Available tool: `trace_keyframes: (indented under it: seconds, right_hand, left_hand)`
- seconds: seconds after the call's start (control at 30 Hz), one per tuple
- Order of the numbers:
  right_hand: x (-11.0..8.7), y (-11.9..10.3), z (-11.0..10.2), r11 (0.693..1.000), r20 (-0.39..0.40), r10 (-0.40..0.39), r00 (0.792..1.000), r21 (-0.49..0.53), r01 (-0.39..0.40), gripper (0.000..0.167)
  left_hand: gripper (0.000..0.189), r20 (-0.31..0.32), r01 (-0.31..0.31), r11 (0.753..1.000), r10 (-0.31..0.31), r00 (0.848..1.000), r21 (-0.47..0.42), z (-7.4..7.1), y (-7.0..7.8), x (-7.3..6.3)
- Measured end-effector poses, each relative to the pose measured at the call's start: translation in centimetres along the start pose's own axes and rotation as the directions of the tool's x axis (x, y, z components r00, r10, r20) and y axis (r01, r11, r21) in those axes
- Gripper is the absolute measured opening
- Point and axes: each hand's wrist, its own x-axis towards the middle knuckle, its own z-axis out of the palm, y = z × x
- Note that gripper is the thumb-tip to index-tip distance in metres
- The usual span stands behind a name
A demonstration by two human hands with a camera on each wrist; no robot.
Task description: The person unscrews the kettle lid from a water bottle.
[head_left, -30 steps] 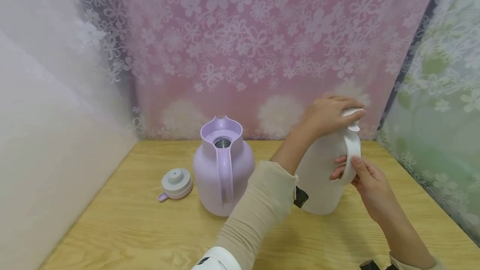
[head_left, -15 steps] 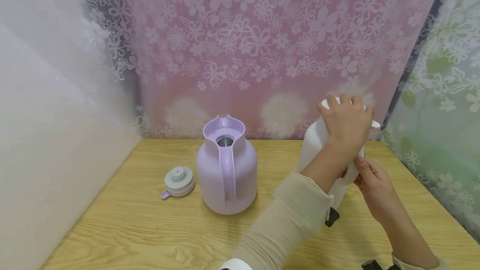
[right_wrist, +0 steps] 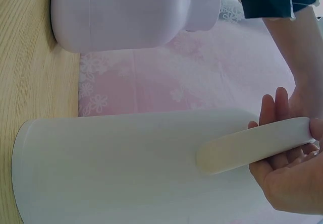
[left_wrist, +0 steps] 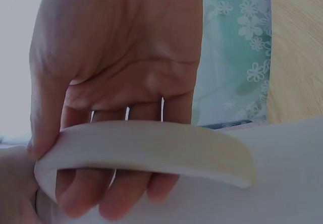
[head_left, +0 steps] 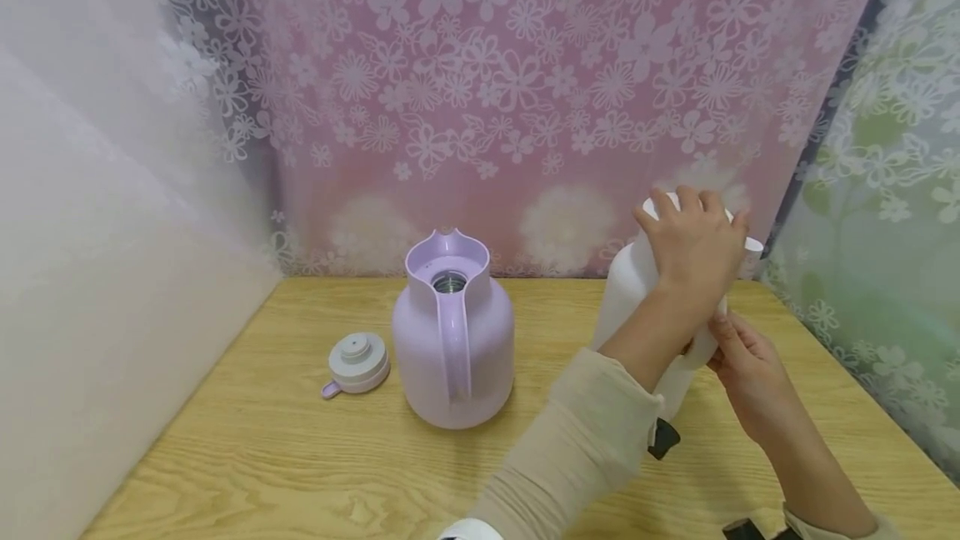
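A white insulated jug [head_left: 624, 294] stands at the right of the table. Over its top, my left hand [head_left: 693, 252] grips the lid with bent fingers, which hide most of it. A white tab [head_left: 753, 247] of the lid sticks out to the right. My right hand [head_left: 750, 373] holds the jug's handle [left_wrist: 151, 146]; in the left wrist view its fingers pass through the loop, with the thumb at the upper end. The right wrist view shows the same right hand [right_wrist: 287, 188] around the handle, and the jug's base on the table.
A lilac jug [head_left: 453, 357] without its stopper stands in the middle, its metal-lined mouth facing up. To its left, a grey stopper [head_left: 358, 362] with a lilac tab lies on the wooden table [head_left: 247, 440]. Flowered pink cloth [head_left: 510, 107] hangs behind.
My left hand has swung round on top of the jug, and the lid's tab has turned from above the handle to the right. The right hand stays on the handle.
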Motion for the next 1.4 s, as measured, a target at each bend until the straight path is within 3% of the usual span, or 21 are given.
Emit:
trace_keyframes:
  seconds: [0.1, 0.2, 0.27, 0.33, 0.4, 0.53, 0.6, 0.7, 1.13, 1.4]
  right_hand:
    - [0.1, -0.4, 0.1, 0.999, 0.019, -0.002, 1.0, -0.046, 0.003, 0.036]
    - [0.2, -0.5, 0.1, 0.998, 0.03, -0.004, 1.0, -0.069, 0.006, 0.037]
    - [0.2, -0.5, 0.2, 0.998, 0.028, 0.0, 1.0, -0.067, 0.001, 0.037]
    - [0.3, -0.5, 0.2, 0.998, 0.029, -0.003, 1.0, -0.061, 0.004, 0.037]
    - [0.2, -0.5, 0.3, 0.998, 0.025, -0.002, 1.0, -0.059, 0.003, 0.036]
    - [0.2, -0.4, 0.3, 0.998, 0.019, 0.003, 1.0, -0.068, -0.001, 0.036]
    - [0.2, -0.4, 0.3, 0.997, 0.013, 0.005, 1.0, -0.075, -0.004, 0.036]
    - [0.2, -0.4, 0.3, 0.997, 0.01, 0.006, 1.0, -0.083, -0.005, 0.036]
    - [0.3, -0.5, 0.3, 0.996, 0.002, 0.004, 1.0, -0.088, -0.003, 0.036]
    - [0.3, -0.5, 0.4, 0.997, 0.001, 0.002, 1.0, -0.074, -0.002, 0.035]
  left_hand:
    - [0.051, -0.071, -0.072, 0.991, 0.065, 0.995, -0.108, 0.1, -1.0, -0.3]
    - [0.049, -0.183, -0.176, 0.942, 0.127, 0.975, -0.285, 0.8, -2.5, -0.7]
    - [0.052, -0.245, -0.226, 0.878, 0.129, 0.961, -0.423, 1.9, -3.5, -0.8]
    - [0.058, -0.29, -0.254, 0.796, 0.103, 0.951, -0.55, 3.0, -4.4, -0.9]
    - [0.065, -0.296, -0.249, 0.711, 0.06, 0.953, -0.658, 4.0, -4.9, -1.0]
    - [0.079, -0.239, -0.192, 0.558, -0.011, 0.971, -0.808, 5.0, -5.6, -1.3]
    - [0.082, -0.189, -0.149, 0.495, -0.03, 0.982, -0.856, 5.0, -5.6, -1.4]
    - [0.086, -0.126, -0.092, 0.43, -0.051, 0.991, -0.898, 4.9, -5.5, -1.4]
    - [0.08, -0.097, -0.055, 0.315, -0.121, 0.988, -0.948, 5.1, -5.0, -0.9]
    - [0.078, -0.11, -0.065, 0.286, -0.145, 0.983, -0.956, 5.0, -5.0, -0.8]
